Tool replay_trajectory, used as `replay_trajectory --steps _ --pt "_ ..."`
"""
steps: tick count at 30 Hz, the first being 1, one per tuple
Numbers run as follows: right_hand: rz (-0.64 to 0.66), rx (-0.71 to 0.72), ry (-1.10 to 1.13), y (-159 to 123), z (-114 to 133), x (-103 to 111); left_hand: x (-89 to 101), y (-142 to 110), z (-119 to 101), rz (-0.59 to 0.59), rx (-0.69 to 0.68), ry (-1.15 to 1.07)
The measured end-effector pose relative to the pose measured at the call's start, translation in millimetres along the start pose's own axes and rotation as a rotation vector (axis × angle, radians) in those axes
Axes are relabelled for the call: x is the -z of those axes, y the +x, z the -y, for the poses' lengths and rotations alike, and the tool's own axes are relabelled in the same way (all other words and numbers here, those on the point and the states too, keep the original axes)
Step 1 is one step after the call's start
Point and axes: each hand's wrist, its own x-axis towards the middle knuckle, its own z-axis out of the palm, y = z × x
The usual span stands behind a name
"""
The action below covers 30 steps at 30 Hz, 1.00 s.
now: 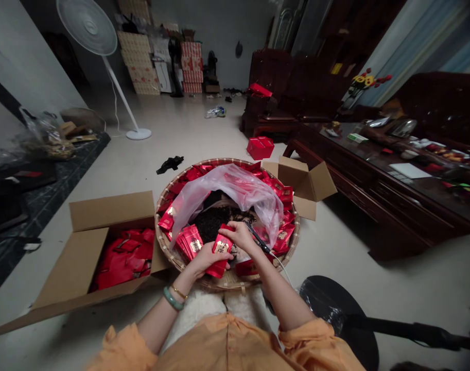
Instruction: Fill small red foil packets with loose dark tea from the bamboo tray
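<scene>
Low over a round woven basket (161,208), a red packet (221,246) with gold and dark print is held in both hands. My left hand (206,259) is closed around its lower part. At the packet's top edge, the fingers of my right hand (239,237) pinch it. Behind it, an open clear plastic bag (230,179) holds dark, dry loose leaves (210,222). A bundle of red packets (189,242) leans left of my hands. Beside my right hand lies a black corded tool (259,240), partly hidden by the wrist. More red packets (284,237) line the basket.
An open carton (65,268) filled with red packets stands at left, another open carton (302,180) behind right. A round black base (335,314) with a pole is at lower right. A white fan (138,134) and a dark wooden table (358,180) stand farther off.
</scene>
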Motion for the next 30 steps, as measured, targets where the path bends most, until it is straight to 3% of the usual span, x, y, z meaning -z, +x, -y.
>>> replay_trajectory --steps 12,18,21,24,27,30 --pt "-0.032 0.001 -0.002 -4 6 -2 1.8 4 7 -0.028 -0.054 0.034" --pt "-0.105 0.200 0.050 -10 22 17 13.7 12 15 -0.135 -0.187 0.169" --pt "0.036 0.244 0.003 -12 30 35 22.3 14 16 -0.163 -0.280 0.353" --pt "0.244 0.200 0.026 -14 35 49 29.3 13 17 -0.182 -0.337 0.536" --pt "0.410 0.127 0.053 -14 37 57 33.4 13 18 -0.126 -0.371 0.625" --pt "0.465 0.175 -0.071 -15 43 59 35.0 12 18 -0.056 -0.371 0.659"
